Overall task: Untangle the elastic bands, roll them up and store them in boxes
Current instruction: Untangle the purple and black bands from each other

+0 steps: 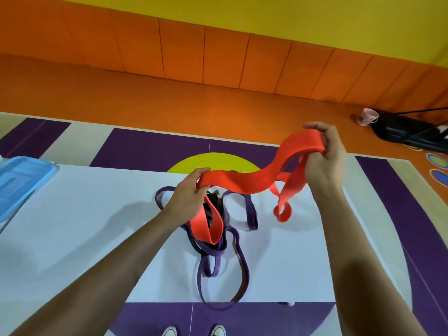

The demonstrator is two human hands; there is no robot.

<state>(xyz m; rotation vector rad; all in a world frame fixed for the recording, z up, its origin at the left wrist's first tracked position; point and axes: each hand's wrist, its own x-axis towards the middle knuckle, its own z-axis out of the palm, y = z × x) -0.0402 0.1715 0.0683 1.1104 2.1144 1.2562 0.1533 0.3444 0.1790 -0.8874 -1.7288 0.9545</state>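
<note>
Above white table (72, 238), orange band (238, 181) spans both gripping hands.

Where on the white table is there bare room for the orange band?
Bare white table lies between the blue box and the purple bands, and again right of them to the table's edge. The middle is crowded: the tangle, with the orange band dangling over it.

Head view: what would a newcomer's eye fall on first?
The wide orange band, held up mid-frame between the left hand and right hand. Below it, a tangle of purple and black bands lies on the white table; a blue box sits far left.
</note>
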